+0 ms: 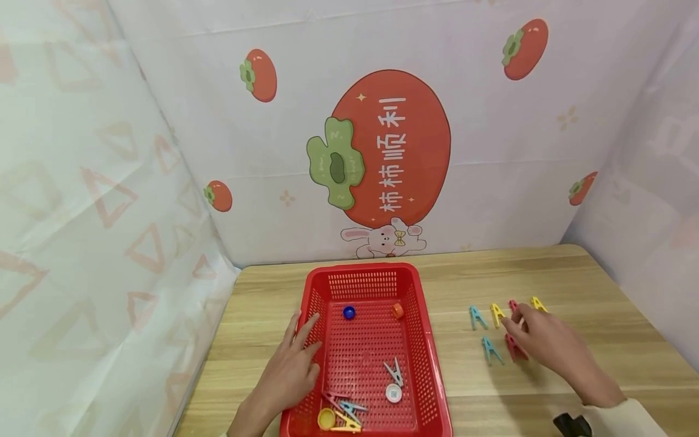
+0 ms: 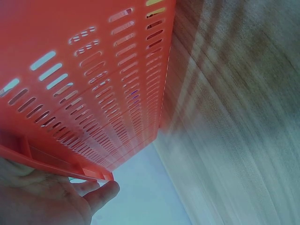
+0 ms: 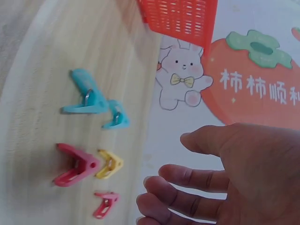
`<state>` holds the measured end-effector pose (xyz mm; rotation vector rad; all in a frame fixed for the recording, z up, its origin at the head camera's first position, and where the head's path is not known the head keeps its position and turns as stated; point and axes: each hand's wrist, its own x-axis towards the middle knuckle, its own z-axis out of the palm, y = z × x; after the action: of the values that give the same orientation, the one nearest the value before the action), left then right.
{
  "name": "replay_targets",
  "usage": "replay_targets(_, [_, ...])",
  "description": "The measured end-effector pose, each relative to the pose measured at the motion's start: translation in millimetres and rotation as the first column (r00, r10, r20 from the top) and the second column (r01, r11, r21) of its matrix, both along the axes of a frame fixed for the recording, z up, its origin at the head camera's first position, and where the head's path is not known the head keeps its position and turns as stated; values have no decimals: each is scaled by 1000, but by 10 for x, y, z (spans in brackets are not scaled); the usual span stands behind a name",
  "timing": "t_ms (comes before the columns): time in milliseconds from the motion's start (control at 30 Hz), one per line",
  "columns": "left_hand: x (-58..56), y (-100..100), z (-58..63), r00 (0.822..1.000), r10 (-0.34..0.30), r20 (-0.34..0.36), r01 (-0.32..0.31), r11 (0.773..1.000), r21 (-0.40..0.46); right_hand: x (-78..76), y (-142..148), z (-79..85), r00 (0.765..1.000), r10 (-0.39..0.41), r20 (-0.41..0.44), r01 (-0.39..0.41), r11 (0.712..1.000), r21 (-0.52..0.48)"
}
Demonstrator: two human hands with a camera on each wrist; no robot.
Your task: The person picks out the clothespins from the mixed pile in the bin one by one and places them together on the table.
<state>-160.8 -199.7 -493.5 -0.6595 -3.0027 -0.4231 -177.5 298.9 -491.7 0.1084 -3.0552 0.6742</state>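
Observation:
A red plastic basket (image 1: 429,364) stands on the table, and my left hand (image 1: 292,370) rests on its left rim with fingers spread and reaching over the edge. Seen from the left wrist, fingertips (image 2: 104,194) lie right at the rim. On the right, my right hand (image 1: 543,340) hovers over small clothespins, thumb and fingers apart with nothing between them. Around it lie a blue clothespin (image 1: 477,317), a second blue clothespin (image 1: 491,350), a yellow clothespin (image 1: 497,315), another yellow clothespin (image 1: 537,303), a red clothespin (image 3: 76,165) and a smaller-looking red clothespin (image 3: 106,205).
Inside the basket are a blue cap (image 1: 349,312), an orange cap (image 1: 398,311), a white cap (image 1: 393,392), a yellow cap (image 1: 326,419), a grey clothespin (image 1: 395,373) and a cluster of pink, blue and yellow clothespins (image 1: 348,423). A printed curtain (image 1: 480,206) rises behind the table (image 1: 459,394).

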Motion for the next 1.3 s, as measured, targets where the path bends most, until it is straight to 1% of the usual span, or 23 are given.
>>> replay_targets(167, [6, -1, 0, 1000, -4, 0, 4, 1000, -2, -30, -136, 139, 999, 23, -38, -23, 1000, 16])
replay_targets(400, [2, 0, -4, 1000, -8, -1, 8, 1000, 0, -51, -370, 387, 996, 78, 30, -79, 997, 18])
replay_targets(467, [-1, -1, -7, 1000, -9, -1, 9, 1000, 1, -71, -441, 431, 996, 92, 21, -93, 995, 23])
replay_targets(500, [-2, -1, -7, 1000, -9, -1, 9, 1000, 0, -84, -478, 449, 995, 97, 11, -97, 995, 27])
replay_targets(667, [-7, -2, -10, 1000, -7, 2, 7, 1000, -3, -157, -670, 510, 986, 132, -99, -122, 987, 104])
replay_targets(800, [-4, 0, -5, 1000, -3, 9, 3, 1000, 0, -185, -851, 566, 977, 156, -143, -135, 980, 146])
replay_targets(1033, [4, 10, 6, 1000, 1, 12, -1, 1000, -7, -221, -1170, 663, 967, 199, -157, -175, 972, 159])
replay_targets(1300, [3, 3, 4, 1000, 4, 14, -4, 1000, -11, -244, -1416, 711, 951, 259, -170, -230, 957, 177])
